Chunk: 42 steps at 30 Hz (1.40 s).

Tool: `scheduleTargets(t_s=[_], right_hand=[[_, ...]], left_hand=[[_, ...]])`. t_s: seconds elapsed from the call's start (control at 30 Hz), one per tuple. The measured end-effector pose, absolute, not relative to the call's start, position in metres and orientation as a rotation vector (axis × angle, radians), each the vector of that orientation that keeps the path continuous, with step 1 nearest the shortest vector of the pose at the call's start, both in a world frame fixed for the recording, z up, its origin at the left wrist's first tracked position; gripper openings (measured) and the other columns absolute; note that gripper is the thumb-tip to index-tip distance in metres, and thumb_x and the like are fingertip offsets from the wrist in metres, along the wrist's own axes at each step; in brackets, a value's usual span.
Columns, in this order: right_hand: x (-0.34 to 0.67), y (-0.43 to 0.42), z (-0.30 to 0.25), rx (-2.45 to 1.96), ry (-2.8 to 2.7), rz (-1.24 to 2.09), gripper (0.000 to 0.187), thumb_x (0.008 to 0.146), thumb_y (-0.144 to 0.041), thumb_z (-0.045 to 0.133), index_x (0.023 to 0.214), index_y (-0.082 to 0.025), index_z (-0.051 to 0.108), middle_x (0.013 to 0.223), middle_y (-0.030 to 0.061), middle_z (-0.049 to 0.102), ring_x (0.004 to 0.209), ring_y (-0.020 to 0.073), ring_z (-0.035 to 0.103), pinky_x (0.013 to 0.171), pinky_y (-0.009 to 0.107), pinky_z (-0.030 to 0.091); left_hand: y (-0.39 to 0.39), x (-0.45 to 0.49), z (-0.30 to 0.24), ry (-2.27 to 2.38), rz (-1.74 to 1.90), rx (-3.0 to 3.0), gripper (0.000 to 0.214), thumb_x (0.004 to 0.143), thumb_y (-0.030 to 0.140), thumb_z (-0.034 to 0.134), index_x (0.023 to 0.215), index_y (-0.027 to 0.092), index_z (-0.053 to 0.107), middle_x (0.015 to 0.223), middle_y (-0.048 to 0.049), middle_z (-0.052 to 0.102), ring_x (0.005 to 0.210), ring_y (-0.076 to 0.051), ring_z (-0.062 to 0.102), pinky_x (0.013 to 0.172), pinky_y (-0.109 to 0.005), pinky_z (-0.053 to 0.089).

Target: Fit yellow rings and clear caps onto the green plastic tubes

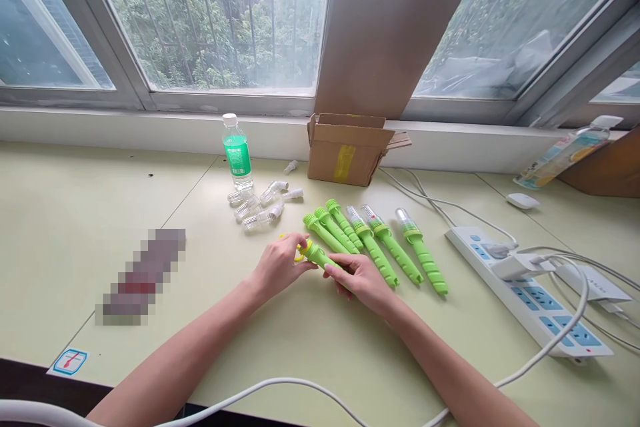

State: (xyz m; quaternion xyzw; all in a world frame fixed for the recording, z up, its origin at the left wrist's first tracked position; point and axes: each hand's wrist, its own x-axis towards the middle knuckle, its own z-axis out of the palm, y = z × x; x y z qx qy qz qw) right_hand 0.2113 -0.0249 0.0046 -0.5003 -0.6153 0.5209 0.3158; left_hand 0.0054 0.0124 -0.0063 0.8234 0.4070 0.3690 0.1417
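Note:
My right hand [360, 280] is wrapped round the body of a green spiral-ribbed tube [316, 254] lying low over the table. My left hand [279, 265] pinches a small yellow ring [299, 255] at the tube's head end. Just beyond my hands lies a row of several more green tubes [380, 243], some with clear caps fitted. Several loose clear plastic caps [260, 207] lie further back on the left, beside a bottle.
A water bottle with a green label [237, 153] and an open cardboard box [345, 147] stand by the window sill. A white power strip [525, 293] with plugs and cables lies at the right. A white cable [280, 387] crosses the front edge. A blurred dark object [143, 277] lies at the left.

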Motion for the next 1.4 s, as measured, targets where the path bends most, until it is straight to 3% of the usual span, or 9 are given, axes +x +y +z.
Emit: scheduleTargets(t_s=[0.1,0.2,0.3,0.53,0.63,0.8,0.9,1.23,1.4], right_hand=[[0.2124,-0.0248,0.0060,-1.279,-1.630,1.412,0.040,0.084,-0.057,0.055,0.076,-0.020,0.065,0.068,0.0047,0.062,0.049,0.0132,0.051,0.046,0.026,0.040],[0.2125,-0.0253,0.0088,-1.234,-1.599,1.473,0.038,0.085,-0.056,0.053,0.079,-0.020,0.064,0.079,0.0057,0.065,0.052,0.0130,0.053,0.047,0.026,0.042],[0.2124,-0.0254,0.0111,-1.224,-1.592,1.494,0.037,0.087,-0.055,0.052,0.082,-0.020,0.064,0.078,0.0047,0.065,0.049,0.0109,0.049,0.044,0.024,0.039],[0.2148,-0.0241,0.0077,-1.362,-1.533,1.477,0.040,0.071,-0.044,0.075,0.100,-0.024,0.058,0.068,-0.0010,0.063,0.042,0.0088,0.043,0.039,0.022,0.038],[0.2145,-0.0249,0.0063,-1.349,-1.564,1.426,0.035,0.075,-0.046,0.070,0.098,-0.023,0.059,0.072,0.0009,0.065,0.041,0.0087,0.043,0.038,0.024,0.038],[0.2107,-0.0280,0.0081,-1.334,-1.844,1.011,0.030,0.085,-0.046,0.057,0.099,-0.023,0.068,0.082,0.0070,0.068,0.066,0.0220,0.060,0.059,0.034,0.049],[0.2075,-0.0300,0.0087,-1.340,-1.927,0.807,0.031,0.088,-0.044,0.052,0.102,-0.022,0.069,0.086,0.0093,0.070,0.080,0.0269,0.061,0.069,0.037,0.049],[0.2115,-0.0283,0.0084,-1.348,-1.900,1.035,0.035,0.092,-0.050,0.043,0.084,-0.023,0.064,0.063,0.0013,0.059,0.050,0.0149,0.046,0.048,0.029,0.034],[0.2139,-0.0267,0.0059,-1.345,-1.876,1.034,0.030,0.083,-0.050,0.059,0.099,-0.025,0.062,0.065,0.0001,0.061,0.053,0.0158,0.049,0.048,0.028,0.036]], left_hand=[[0.0113,0.0057,-0.0066,1.165,1.067,2.378,0.032,0.073,0.035,0.076,0.085,0.020,0.050,0.096,-0.0077,0.072,0.092,-0.026,0.070,0.069,-0.035,0.058],[0.0121,0.0044,-0.0048,1.125,1.066,2.388,0.034,0.071,0.035,0.077,0.086,0.020,0.049,0.104,-0.0088,0.071,0.095,-0.026,0.069,0.071,-0.035,0.058],[0.0129,0.0032,-0.0028,1.101,1.040,2.413,0.039,0.068,0.031,0.079,0.089,0.020,0.048,0.116,-0.0111,0.067,0.091,-0.025,0.070,0.072,-0.037,0.058],[0.0087,0.0054,-0.0051,1.100,1.097,2.417,0.026,0.077,0.018,0.070,0.089,0.021,0.047,0.110,-0.0114,0.069,0.101,-0.027,0.068,0.074,-0.036,0.058],[0.0089,0.0055,-0.0063,1.112,1.105,2.422,0.025,0.078,0.021,0.070,0.087,0.020,0.047,0.108,-0.0123,0.069,0.101,-0.028,0.068,0.073,-0.036,0.058],[0.0105,0.0049,-0.0077,1.150,1.085,2.443,0.024,0.077,0.024,0.071,0.086,0.020,0.049,0.106,-0.0112,0.070,0.096,-0.026,0.069,0.072,-0.035,0.058],[0.0103,0.0044,-0.0080,1.183,1.075,2.441,0.022,0.077,0.022,0.070,0.086,0.021,0.049,0.103,-0.0089,0.071,0.093,-0.025,0.070,0.069,-0.033,0.058],[0.0104,0.0051,-0.0036,1.155,1.062,2.429,0.025,0.078,0.028,0.070,0.087,0.021,0.049,0.108,-0.0101,0.069,0.099,-0.025,0.069,0.073,-0.035,0.058],[0.0081,0.0056,-0.0050,1.134,1.056,2.423,0.021,0.079,0.026,0.069,0.085,0.021,0.049,0.103,-0.0094,0.071,0.099,-0.025,0.068,0.072,-0.034,0.058]])
